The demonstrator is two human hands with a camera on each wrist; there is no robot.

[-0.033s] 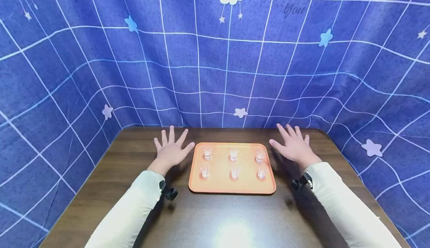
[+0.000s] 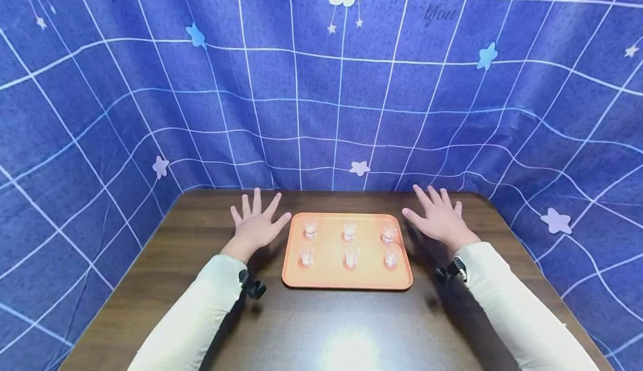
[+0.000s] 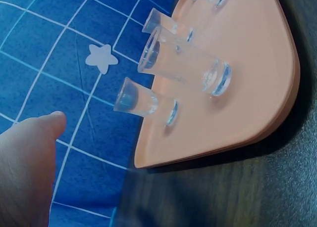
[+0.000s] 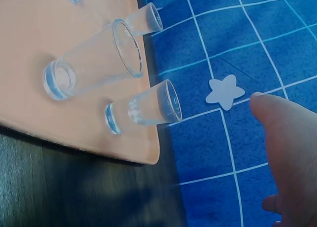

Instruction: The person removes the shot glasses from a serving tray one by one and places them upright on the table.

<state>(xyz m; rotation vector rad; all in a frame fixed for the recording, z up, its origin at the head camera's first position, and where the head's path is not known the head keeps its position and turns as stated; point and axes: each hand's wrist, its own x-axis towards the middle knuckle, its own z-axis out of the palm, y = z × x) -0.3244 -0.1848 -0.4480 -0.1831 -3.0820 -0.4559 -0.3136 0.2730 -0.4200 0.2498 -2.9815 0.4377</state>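
An orange tray (image 2: pixel 329 275) lies on the table with several small clear shot glasses on it, standing upright in two rows of three. To its left, my left hand (image 2: pixel 255 229) has its fingers spread and holds nothing; the thumb points toward the tray's back left corner. My right hand (image 2: pixel 442 220) is spread the same way on the other side, thumb toward the back right corner. The left wrist view shows a shot glass (image 3: pixel 146 101) beyond the left thumb (image 3: pixel 47 125). In the right wrist view, another shot glass (image 4: pixel 143 108) stands near the right thumb (image 4: pixel 272 108).
The dark wooden table (image 2: pixel 201 226) spans the space beneath both arms. Behind it and along the sides hangs a blue curtain (image 2: pixel 321 120) with white grid lines and stars. A black wrist camera (image 2: pixel 253 287) sits at the left cuff, and another (image 2: pixel 447 274) at the right cuff.
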